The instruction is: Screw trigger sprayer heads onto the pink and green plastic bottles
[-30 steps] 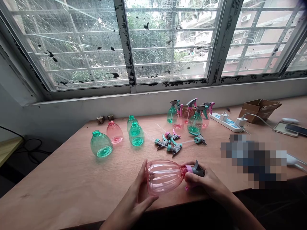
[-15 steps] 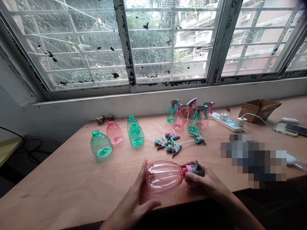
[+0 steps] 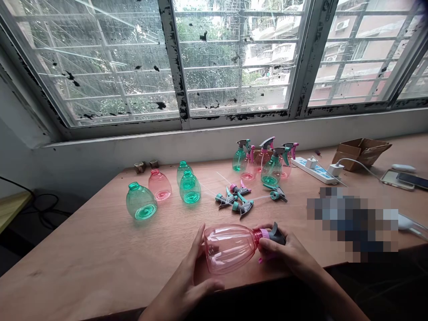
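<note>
One hand (image 3: 289,252), the right, grips the sprayer (image 3: 277,236); the left (image 3: 190,276), loosely open at the bottle's (image 3: 230,247) base, could let it slip.

Bare left hand (image 3: 188,273) between six and seven o'clock, slender fingers (image 3: 197,246), slim thumb (image 3: 210,286), bare left forearm (image 3: 158,307) towards seven o'clock, widening from the wrist (image 3: 172,289), bare right hand (image 3: 289,252) at four o'clock, bare right forearm (image 3: 331,290) beyond it.

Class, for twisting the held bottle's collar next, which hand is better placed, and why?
Probably the right hand: it holds the spray head beside the collar, while the left hand is at the bottle's base.
</note>
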`<state>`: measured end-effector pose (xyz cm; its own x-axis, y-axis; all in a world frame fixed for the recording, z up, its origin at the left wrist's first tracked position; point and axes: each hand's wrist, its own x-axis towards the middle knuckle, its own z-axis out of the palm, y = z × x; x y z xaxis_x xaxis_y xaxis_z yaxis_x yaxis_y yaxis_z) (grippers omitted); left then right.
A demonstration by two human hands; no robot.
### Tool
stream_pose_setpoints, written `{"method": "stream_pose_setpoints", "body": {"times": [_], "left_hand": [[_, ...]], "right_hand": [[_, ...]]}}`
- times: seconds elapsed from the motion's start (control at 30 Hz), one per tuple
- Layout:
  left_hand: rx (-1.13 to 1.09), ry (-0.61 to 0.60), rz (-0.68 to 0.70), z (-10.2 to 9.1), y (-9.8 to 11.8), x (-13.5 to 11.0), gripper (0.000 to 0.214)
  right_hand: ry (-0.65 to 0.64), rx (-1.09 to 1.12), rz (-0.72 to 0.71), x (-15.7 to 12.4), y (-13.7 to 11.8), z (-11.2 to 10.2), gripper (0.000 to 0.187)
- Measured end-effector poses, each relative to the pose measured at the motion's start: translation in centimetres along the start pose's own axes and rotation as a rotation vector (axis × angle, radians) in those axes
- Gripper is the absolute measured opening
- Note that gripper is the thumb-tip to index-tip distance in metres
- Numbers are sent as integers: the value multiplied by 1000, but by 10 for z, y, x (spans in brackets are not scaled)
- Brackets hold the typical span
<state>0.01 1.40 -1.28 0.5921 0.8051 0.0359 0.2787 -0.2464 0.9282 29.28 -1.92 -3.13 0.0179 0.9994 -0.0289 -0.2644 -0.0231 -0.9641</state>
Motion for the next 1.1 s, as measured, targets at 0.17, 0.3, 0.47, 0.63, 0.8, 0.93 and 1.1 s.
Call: {"method": "stream_pose_setpoints", "body": {"times": [0.17,0.3,0.47,0.63,0.8,0.93,1.1], "left_hand": [[69,39,26,0,-5,2,92],[15,-2,68,1,-9,3,86],[1,-22,13,0,-5,2,102],[69,18,19,1,-3,2,88],[48,3,48,2,-4,2,94],[72,22,1,0,-4,0,94],[49,5,38,0,-6,2,88]], "right_hand": [[-13,-15,6,0,1,-1,44],[-18,-8,7,1,2,-1,44],[-29,-17,3,0,1,-1,44],[-21,-28,6,0,0,-1,45],[-18,-47,18,0,-1,0,45],[-29,-50,17,0,0,0,45],[-46,-44,4,1,0,-1,44]]}}
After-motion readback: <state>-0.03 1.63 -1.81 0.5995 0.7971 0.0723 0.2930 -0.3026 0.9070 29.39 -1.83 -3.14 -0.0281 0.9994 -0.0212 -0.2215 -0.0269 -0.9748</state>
